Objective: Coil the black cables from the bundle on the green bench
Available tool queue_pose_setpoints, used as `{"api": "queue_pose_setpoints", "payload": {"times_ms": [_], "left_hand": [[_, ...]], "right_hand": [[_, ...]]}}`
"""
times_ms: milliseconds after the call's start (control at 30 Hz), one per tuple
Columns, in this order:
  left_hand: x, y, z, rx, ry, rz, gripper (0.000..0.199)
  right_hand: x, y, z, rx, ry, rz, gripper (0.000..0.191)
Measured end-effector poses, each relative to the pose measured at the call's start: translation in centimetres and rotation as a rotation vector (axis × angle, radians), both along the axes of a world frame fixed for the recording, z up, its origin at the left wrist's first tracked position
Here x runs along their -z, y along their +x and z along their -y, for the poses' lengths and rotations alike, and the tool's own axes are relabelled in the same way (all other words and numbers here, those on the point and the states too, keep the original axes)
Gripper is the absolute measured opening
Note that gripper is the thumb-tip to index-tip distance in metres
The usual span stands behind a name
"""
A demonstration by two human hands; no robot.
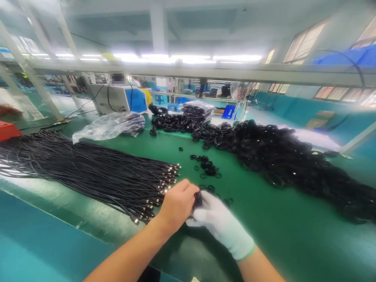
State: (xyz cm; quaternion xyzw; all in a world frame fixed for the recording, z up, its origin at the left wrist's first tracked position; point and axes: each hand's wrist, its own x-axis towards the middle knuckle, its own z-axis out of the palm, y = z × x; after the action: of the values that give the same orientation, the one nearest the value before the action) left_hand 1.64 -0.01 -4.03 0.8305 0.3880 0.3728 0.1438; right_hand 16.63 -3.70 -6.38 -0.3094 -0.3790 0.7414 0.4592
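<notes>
Between my two hands is a coiled black cable (198,199), seen nearly edge-on over the green table. My left hand (178,203), without a glove, is closed on the coil's left side. My right hand (216,219), in a white glove, grips it from the right, with thumb and fingers partly hiding it. Just left of my hands lies a thick bundle of long black cables (96,166), their metal plug ends (167,178) pointing toward me. Several small black rings (208,166) are scattered on the table beyond my hands.
A large heap of coiled black cables (264,150) runs along the right and back. Bagged coils (197,111) are stacked behind it. A clear plastic bag (108,127) lies before a white and blue machine (122,98). A red object (8,130) is at far left.
</notes>
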Motion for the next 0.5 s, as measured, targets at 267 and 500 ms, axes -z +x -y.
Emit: {"api": "queue_pose_setpoints", "payload": {"times_ms": [267,500], "left_hand": [[-0.3,0.0,-1.4,0.088,-0.164,0.098,0.036],[-1.1,0.3,-3.0,0.065,-0.309,0.069,0.030]], "right_hand": [[-1.1,-0.4,0.3,0.062,0.012,0.056,0.052],[-0.5,-0.2,0.0,0.017,0.020,-0.077,0.044]]}}
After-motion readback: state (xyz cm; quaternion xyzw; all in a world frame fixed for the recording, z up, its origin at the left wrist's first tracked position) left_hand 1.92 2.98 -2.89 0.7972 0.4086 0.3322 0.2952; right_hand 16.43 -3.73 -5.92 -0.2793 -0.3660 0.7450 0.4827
